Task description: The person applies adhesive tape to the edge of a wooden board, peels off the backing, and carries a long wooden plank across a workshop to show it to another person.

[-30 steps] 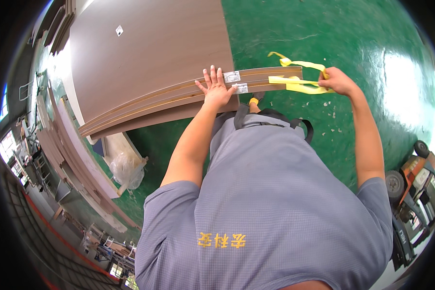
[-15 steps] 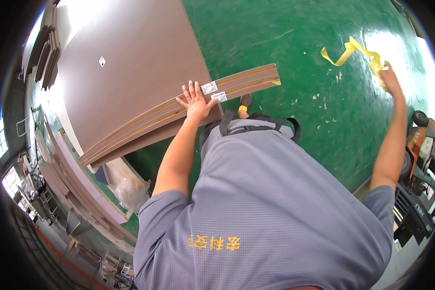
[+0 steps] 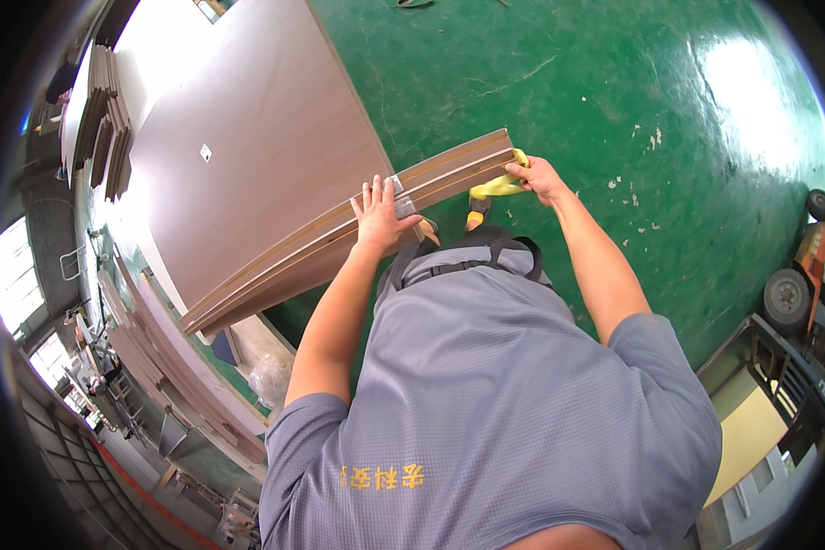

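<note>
Head view
Landmark: bundle of long brown wooden strips point(image 3: 339, 243), stacked flat, lying along the near edge of a broad brown wooden panel point(image 3: 257, 147).
Left hand point(image 3: 380, 220): pressed flat on top of the bundle near its right end, fingers point(image 3: 373, 191) spread apart, next to a small white label point(image 3: 401, 197); seemingly holds the strips down so the stack stays together.
Right hand point(image 3: 539, 176): just past the bundle's right end, fingers closed on a yellow flat strap point(image 3: 497, 186).
Strap: runs from the hand to the bundle's end face, touching it there; likely gripped tight to bind the strips; how far round the bundle, cannot tell.
Below the bundle: glossy green painted floor point(image 3: 559, 82), shoes partly hidden under the grey shirt.
Left of the bundle: further stacks of brown boards point(image 3: 110, 137), racks and a clear plastic bag point(image 3: 270, 380).
Far right of the bundle: orange wheeled cart point(image 3: 797, 284), well apart.
In the way: nothing seen between the hands and the bundle; own torso hides the floor beneath.
</note>
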Motion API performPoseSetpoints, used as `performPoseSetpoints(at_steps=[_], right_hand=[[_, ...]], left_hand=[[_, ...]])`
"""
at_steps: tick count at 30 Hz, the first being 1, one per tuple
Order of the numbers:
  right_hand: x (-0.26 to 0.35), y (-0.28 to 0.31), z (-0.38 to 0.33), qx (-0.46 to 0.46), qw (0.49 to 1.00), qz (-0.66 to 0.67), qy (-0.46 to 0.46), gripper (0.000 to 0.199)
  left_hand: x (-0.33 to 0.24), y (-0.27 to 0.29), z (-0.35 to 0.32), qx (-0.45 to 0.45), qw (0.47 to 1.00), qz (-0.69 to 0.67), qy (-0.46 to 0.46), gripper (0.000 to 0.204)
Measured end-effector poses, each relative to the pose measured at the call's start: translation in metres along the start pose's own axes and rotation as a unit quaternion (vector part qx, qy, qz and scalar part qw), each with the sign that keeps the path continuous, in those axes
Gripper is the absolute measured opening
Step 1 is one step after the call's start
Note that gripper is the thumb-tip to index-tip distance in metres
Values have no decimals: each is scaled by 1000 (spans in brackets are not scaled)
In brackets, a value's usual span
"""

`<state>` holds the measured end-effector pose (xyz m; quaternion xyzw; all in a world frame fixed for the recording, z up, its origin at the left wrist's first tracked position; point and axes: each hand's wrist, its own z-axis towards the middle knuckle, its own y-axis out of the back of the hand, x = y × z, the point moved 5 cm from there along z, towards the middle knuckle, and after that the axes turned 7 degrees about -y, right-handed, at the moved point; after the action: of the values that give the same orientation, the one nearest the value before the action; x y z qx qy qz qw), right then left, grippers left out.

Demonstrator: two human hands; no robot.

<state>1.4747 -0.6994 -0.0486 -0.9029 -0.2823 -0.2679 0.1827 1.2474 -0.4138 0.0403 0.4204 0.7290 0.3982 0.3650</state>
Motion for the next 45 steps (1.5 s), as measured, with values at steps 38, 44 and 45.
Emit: performPoseSetpoints(at_steps=[38,44,45], right_hand=[[196,-22,-243,-159,943,-165,240,42],[214,-66,-268,-75,883,-276,372,40],[218,-73,-269,-63,859,-305,407,39]], left_hand=[[-17,187,-95,-61,974,-179,-128,65],[-8,185,-105,-130,967,-180,-125,60],[-8,185,-105,-125,967,-182,-128,60]])
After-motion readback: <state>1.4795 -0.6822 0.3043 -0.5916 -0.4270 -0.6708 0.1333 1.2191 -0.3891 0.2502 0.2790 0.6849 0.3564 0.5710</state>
